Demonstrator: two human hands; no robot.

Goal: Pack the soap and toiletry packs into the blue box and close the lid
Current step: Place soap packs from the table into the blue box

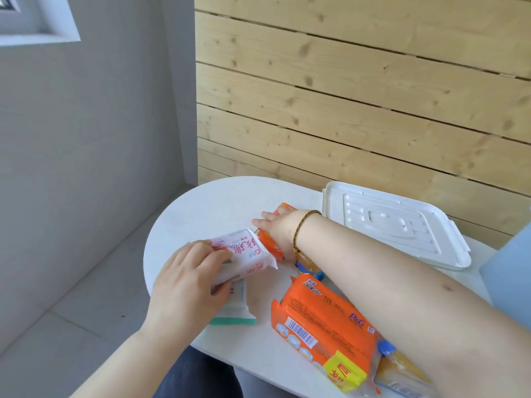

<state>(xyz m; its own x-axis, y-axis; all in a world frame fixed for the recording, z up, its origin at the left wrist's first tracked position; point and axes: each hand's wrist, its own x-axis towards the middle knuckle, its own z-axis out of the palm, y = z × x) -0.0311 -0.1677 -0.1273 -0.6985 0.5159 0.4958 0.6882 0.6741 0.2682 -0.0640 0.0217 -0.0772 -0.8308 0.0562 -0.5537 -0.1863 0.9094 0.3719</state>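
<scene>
The white pack point(244, 255) is gripped by the left hand point(186, 280); the small orange pack point(268, 244) is clasped by the right hand point(277, 228); both are best lifted clear of the large orange pack point(324, 320) and laid flat; the blue box point(507, 265), at the right edge, has its interior hidden; the white lid point(396, 228) lies off it on the table point(215, 202).

From my feed, the bench point(218, 202) has a smooth, matt white top. The lid point(402, 225) near its far edge looks like moulded white plastic, dull-sheened and ribbed. Glossy, crinkled plastic film wraps the large orange soap pack point(324, 320) by the near edge, the small orange pack point(270, 245) and the white pack point(247, 254) toward the left edge. The plank wall point(344, 96) beyond is pale, knotty, matt wood.
</scene>
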